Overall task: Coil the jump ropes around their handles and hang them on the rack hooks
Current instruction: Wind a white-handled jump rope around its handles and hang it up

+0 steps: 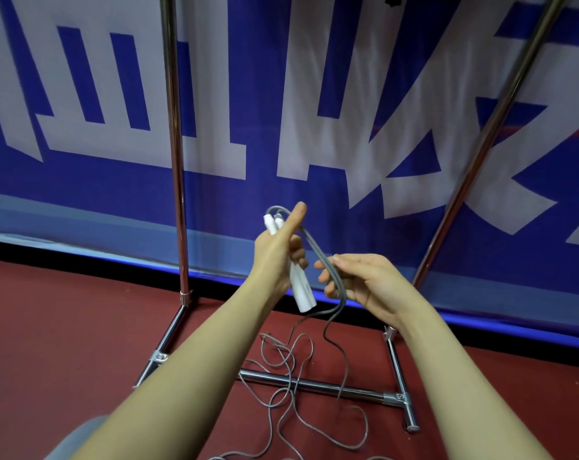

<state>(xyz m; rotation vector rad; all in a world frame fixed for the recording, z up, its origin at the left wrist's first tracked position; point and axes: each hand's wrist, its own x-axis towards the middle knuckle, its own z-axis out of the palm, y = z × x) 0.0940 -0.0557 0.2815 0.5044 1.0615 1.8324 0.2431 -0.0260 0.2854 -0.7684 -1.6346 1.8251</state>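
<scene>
My left hand grips two white jump rope handles held together, tilted with their lower ends toward me and the thumb raised. A grey rope leaves the handles' top ends, loops over my thumb and runs down to my right hand, which pinches the doubled strand between thumb and fingers. Below my hands the slack rope falls in loose tangled loops on the red floor, across the rack's base bar. No rack hooks are in view.
A chrome rack stands in front of me, with a left upright, a slanted right upright, a floor crossbar and feet. Behind it hangs a blue banner with large white characters. Something grey shows at the bottom left.
</scene>
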